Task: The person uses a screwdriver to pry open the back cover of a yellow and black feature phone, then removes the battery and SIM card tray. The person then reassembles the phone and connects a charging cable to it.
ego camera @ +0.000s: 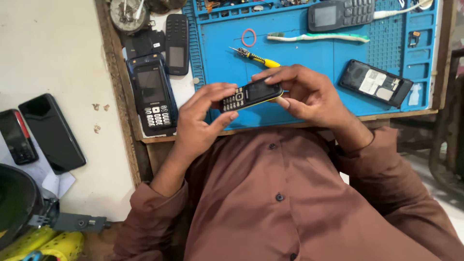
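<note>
1. Head view: held small keypad phone (251, 94) in both hands, above near edge of blue repair mat (290, 58).
2. Left hand (203, 116) clamped on keypad end, thumb under, fingers over.
3. Right hand (304, 94) closed on screen end, fingertips along top edge.
4. Best kept level, gripped by edges, thumbs off screen.
5. Wrists angled inward, elbows tucked by brown shirt (280, 193).
6. Yellow screwdriver (256, 58) lay just behind; 2 more phones (154, 92) left of mat.

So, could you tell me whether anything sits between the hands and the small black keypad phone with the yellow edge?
Nothing visible does: left hand and right hand both grip the small black keypad phone directly.
</note>
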